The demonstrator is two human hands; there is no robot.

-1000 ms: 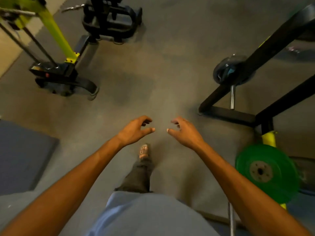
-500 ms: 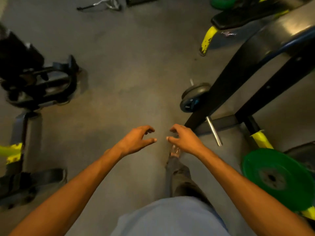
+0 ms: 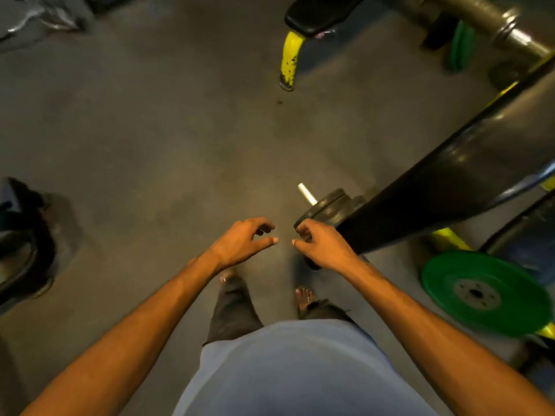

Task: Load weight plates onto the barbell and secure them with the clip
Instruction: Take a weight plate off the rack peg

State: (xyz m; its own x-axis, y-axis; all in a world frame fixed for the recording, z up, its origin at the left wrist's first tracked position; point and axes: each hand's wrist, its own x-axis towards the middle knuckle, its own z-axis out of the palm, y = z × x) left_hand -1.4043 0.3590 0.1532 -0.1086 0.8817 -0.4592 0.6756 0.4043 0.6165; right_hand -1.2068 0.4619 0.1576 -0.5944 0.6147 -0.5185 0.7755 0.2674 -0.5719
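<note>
Both arms reach forward over the grey gym floor. My left hand and my right hand hover side by side with fingers loosely curled, holding nothing. Just beyond my right hand, dark weight plates sit on a silver peg of the black rack. My right fingertips are close to the plates' rim; contact cannot be made out. A green plate hangs on the rack at lower right. A barbell sleeve crosses the top right corner. No clip is visible.
A yellow bench leg under a black pad stands ahead. More green plates sit at the back right. Dark equipment lies at the left edge. My bare feet stand on the floor below my hands.
The view has swung right and forward toward the rack. The dark plates on the peg are now right beside my right hand. Both hands keep the same empty, curled pose.
</note>
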